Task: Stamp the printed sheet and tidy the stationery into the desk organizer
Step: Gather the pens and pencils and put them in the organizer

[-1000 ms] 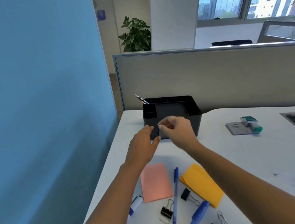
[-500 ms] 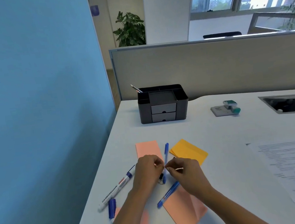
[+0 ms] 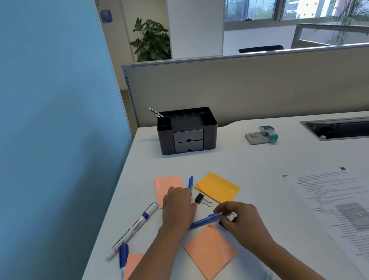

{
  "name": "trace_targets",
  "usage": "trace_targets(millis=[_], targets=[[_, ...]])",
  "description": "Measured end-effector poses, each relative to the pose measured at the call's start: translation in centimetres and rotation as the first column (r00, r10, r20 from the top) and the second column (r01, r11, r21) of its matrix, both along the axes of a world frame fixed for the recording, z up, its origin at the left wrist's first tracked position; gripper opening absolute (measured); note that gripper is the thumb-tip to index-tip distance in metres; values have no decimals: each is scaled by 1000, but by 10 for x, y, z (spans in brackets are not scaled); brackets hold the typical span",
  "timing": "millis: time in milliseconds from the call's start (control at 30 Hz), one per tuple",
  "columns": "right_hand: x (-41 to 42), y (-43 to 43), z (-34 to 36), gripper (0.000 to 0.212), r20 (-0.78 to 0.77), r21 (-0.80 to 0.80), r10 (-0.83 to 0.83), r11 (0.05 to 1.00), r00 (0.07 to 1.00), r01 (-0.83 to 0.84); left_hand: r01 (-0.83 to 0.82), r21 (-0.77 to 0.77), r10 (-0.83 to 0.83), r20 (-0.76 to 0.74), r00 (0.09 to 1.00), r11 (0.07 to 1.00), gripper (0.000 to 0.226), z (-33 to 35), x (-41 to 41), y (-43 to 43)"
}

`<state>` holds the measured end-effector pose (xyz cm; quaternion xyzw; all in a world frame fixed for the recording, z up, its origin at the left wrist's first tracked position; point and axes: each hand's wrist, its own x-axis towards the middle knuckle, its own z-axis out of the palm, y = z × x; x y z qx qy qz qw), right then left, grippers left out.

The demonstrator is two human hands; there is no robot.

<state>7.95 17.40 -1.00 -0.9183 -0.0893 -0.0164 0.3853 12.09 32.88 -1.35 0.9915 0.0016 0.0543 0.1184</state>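
Desk organizer [image 3: 187, 131] stands near far edge of desk [image 3: 263, 167].

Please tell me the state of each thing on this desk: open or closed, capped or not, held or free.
desk organizer: both drawers closed.
whiteboard marker: cap on, lying free.
blue pen: pinched by right hand.
binder clip: lying free, clamping nothing.
stamp: lying free, untouched.
printed sheet: flat, face up.
left hand: palm down; grip unclear.
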Motion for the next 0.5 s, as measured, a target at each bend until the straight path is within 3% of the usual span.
trace_targets(millis=[100,233,367,500], targets=[[-4,0,-3,27,47,-205,82,976,996,-71,1,34,-1,3,1000,999,27,1,1,0],[-5,6,-7,38,78,-331,102,941,992,-71,-5,81,3,18,1000,997,26,1,0,-1],[-3,9,-12,36,41,-461,94,885,995,-65,-22,84,18,50,999,996,29,0,-3,-1],[0,9,-12,30,103,-513,92,858,990,-26,-23,81,18,56,998,996,31,2,-6,-1]])
